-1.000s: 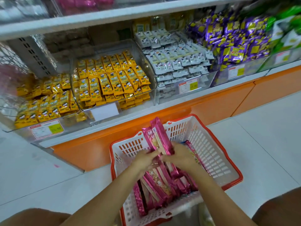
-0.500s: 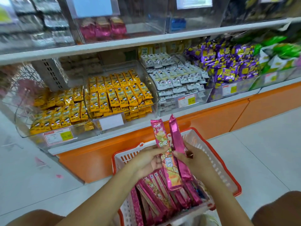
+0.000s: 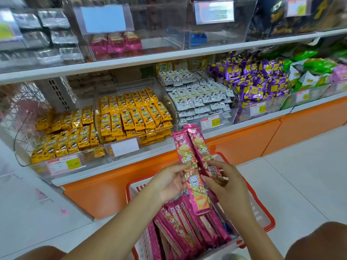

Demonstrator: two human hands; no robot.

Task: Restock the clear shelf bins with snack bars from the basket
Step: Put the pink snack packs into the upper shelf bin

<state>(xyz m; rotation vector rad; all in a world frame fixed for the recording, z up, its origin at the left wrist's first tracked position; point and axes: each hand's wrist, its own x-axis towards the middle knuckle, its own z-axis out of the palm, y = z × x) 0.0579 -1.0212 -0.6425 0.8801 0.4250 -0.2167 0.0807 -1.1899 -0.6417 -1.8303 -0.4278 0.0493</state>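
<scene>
Fingers [image 3: 186, 166] of my left hand [image 3: 169, 182] pinch one pink snack bar [image 3: 185, 151], thumb on its face and the rest behind it. My right hand [image 3: 225, 182] curls its fingers [image 3: 214, 163] round a second bar [image 3: 201, 145] just beside the first. Both bars are up in the air between me and the shelving.

White floor tiles [image 3: 300, 166] spread around me, and the shelving stands on an orange base [image 3: 244, 141]. Its white upper shelf [image 3: 131, 62] carries tall clear bins [image 3: 169, 34]; one has a few pink packets [image 3: 116, 43] at the back. On the lower level sit sloped bins of yellow packets [image 3: 135, 113], more yellow ones [image 3: 65, 132] to their left, then white packets [image 3: 197, 94], purple ones [image 3: 259, 81] and green ones [image 3: 315, 66] to the right. Price tags [image 3: 210, 122] hang on the bin fronts, and the tops of my two bars overlap the lower shelf's front edge near one.

A white basket with a red rim [image 3: 262, 220] stands on the floor by the orange base, under my wrists. More pink bars [image 3: 187, 228] lie packed side by side in it.

Each held bar is long and narrow, in shiny pink wrap with yellow pictures and a heart-shaped mark low on the printed face. They tilt slightly left, nearly upright.

Half a second ago they were lower and the right one showed a plain pink side; now both printed faces are turned to me and more of the upper shelf is in sight. A second ago my hands were down in the basket.
</scene>
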